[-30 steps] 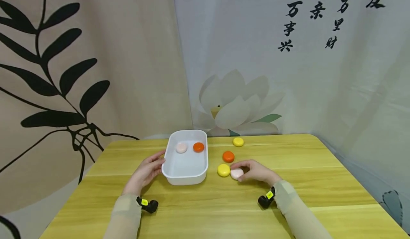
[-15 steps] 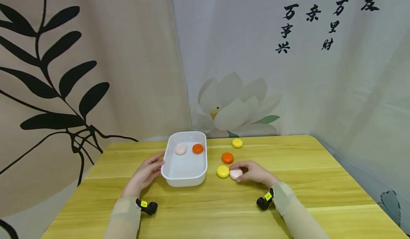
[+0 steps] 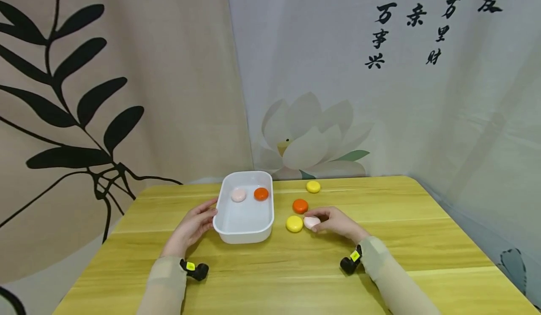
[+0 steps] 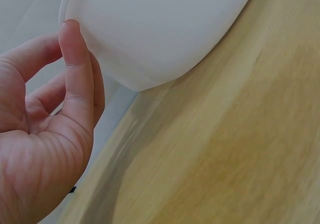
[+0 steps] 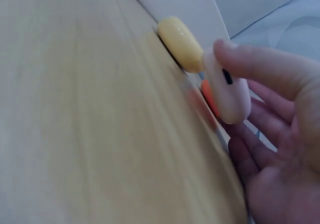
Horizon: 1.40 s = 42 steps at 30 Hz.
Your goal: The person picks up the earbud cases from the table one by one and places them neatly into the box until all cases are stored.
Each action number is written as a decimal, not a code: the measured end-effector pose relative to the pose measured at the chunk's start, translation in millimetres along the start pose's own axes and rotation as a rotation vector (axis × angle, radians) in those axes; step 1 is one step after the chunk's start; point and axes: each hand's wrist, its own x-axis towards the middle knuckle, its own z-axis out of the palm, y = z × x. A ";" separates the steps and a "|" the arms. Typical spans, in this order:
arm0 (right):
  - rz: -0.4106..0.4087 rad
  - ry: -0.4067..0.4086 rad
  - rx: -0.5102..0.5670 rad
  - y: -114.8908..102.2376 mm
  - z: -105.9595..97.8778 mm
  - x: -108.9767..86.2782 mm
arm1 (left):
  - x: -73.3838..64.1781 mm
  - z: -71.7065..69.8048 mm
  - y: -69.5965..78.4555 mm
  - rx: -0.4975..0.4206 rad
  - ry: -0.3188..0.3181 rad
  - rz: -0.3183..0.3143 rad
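Observation:
My right hand (image 3: 335, 223) pinches a pale pink, rounded disc (image 3: 311, 222) between thumb and fingers. In the right wrist view this pink piece is tilted on its side, just off the wood, with a small black mark on it. A yellow disc (image 3: 294, 224) lies close to its left, and an orange disc (image 3: 300, 206) lies behind. My left hand (image 3: 195, 226) touches the left side of a white tray (image 3: 243, 238), thumb (image 4: 75, 53) at the rim. Inside the tray are another pale pink disc (image 3: 238, 195) and an orange one (image 3: 261, 194).
A second yellow disc (image 3: 313, 186) lies near the back edge of the wooden table (image 3: 253, 277). Printed curtains (image 3: 190, 80) hang right behind the table. Each wrist wears a small black camera.
My right hand has lifted the pale pink disc slightly off the table and tilted it, away from beside the yellow one. The left hand and tray stay as they were.

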 end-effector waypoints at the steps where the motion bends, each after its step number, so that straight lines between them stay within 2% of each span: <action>1: 0.003 0.006 0.002 0.1 -0.1 0.0 | -0.3 0.1 -0.5 0.003 -0.002 0.001; 12: 0.048 0.018 0.059 -8.5 -5.8 0.2 | -3.9 -1.0 -5.1 0.001 -0.002 0.004; 23: 0.058 0.017 0.005 -22.5 -14.1 -0.6 | -4.1 -0.4 -4.9 -0.002 0.005 -0.023; 31: 0.007 -0.002 0.004 -34.8 -26.3 7.9 | 0.1 0.3 -1.8 -0.004 0.001 -0.005; 42: 0.009 -0.005 -0.016 -53.1 -35.4 13.0 | 1.2 -1.7 -0.5 -0.003 -0.007 -0.007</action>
